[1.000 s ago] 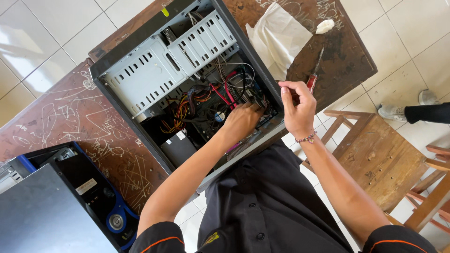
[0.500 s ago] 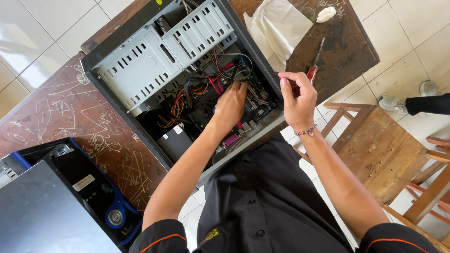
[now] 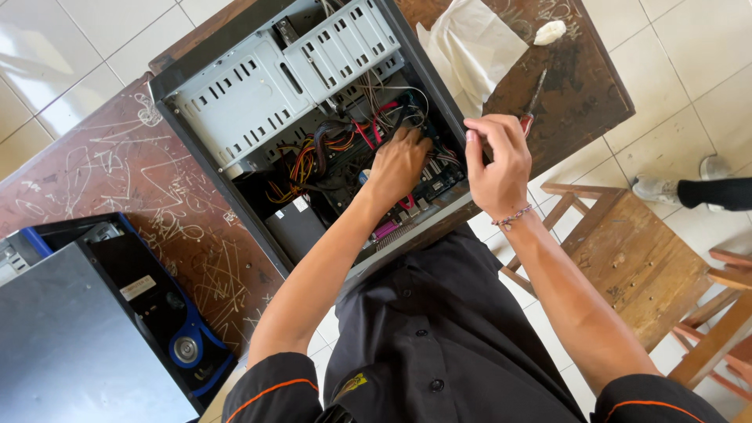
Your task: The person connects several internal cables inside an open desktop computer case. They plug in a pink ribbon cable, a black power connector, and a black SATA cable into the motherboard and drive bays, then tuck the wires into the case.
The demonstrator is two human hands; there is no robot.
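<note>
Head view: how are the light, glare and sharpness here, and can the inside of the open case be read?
Head view: even daylight; a bright glare patch on the floor tiles at upper left; the open computer case is sharp, its cables legible, though the lower corner falls into shadow; the left hand and right hand show no motion blur.

Dark short-sleeved work shirt, bare forearms, one bracelet.

The person wears a black button-front shirt (image 3: 439,329) with dark round buttons down the placket, thin orange piping along both short sleeve hems, and a small yellow embroidered badge low on the chest. The left hand (image 3: 398,163) is bare, without rings. The right hand (image 3: 493,163) has a thin beaded chain bracelet (image 3: 513,216) around the wrist.
</note>
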